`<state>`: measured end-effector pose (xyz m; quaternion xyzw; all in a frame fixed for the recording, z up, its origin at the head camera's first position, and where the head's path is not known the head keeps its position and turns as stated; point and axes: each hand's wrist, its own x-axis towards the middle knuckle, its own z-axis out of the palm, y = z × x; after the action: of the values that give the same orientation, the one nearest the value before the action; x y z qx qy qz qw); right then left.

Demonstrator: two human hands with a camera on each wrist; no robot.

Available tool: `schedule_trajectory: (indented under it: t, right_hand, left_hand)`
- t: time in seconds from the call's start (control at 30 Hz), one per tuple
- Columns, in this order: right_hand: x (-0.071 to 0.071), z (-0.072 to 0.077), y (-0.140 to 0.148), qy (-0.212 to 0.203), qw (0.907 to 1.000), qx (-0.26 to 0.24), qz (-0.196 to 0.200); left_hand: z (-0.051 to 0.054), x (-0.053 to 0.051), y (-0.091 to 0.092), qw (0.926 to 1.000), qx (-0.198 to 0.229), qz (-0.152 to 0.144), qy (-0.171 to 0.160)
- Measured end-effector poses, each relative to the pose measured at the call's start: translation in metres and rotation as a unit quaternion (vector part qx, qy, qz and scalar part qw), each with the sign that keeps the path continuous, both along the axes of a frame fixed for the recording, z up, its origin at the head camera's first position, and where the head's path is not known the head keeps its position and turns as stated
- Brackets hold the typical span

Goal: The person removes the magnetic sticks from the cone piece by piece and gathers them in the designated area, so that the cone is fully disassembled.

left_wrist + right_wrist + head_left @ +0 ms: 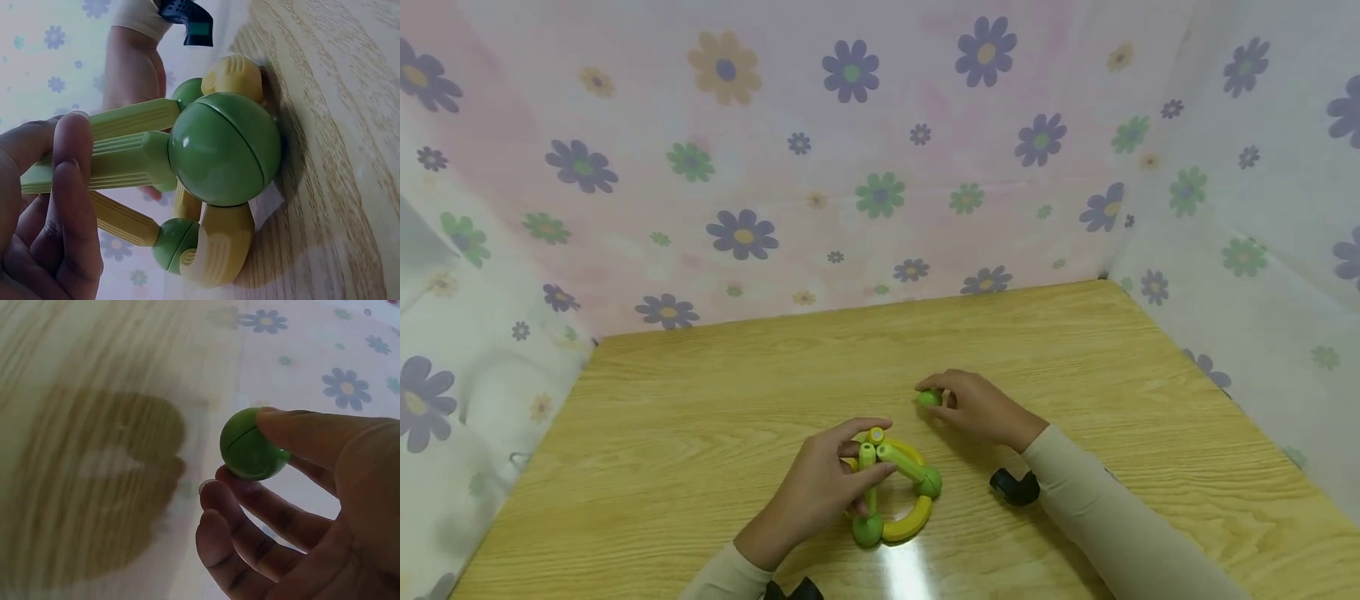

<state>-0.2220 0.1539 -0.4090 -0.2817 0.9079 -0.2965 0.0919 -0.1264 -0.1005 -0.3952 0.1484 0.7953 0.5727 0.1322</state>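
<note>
My left hand (816, 487) grips the upright green rods (128, 159) of a magnetic building-toy frame near their upper ends. Curved yellow pieces (907, 522) and green balls (225, 150) make a ring at the base, which stands on the table. Three rods, one of them yellow (125, 219), lean inward from the ring toward the top. To the right and farther back, my right hand (985, 410) pinches a loose green ball (253, 447) between thumb and fingers. In the right wrist view the ball appears above the table, with a seam across it.
The wood-grain table (715, 408) reaches back to a flower-printed cloth (850, 167), which also hangs at both sides. A black wrist device (1015, 487) sits by the right forearm, another (795, 590) by the left wrist. Light glares on the tabletop in front of the ring.
</note>
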Motion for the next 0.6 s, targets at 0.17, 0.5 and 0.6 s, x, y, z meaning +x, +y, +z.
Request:
schedule_trajectory:
  t: [0.17, 0.5, 0.6]
  right_hand:
    - [-0.003, -0.007, 0.000, -0.011, 0.9999, 0.010, 0.005]
    - [-0.015, -0.010, -0.006, 0.007, 0.9994, 0.026, 0.022]
    - [-0.019, -0.008, -0.006, 0.008, 0.9989, 0.036, 0.027]
  left_hand:
    - [0.001, -0.004, -0.001, 0.9998, -0.005, -0.009, 0.016]
    - [0.003, -0.019, 0.001, 0.9982, -0.044, -0.023, 0.032]
    - [0.002, -0.022, 0.001, 0.9978, -0.051, -0.024, 0.034]
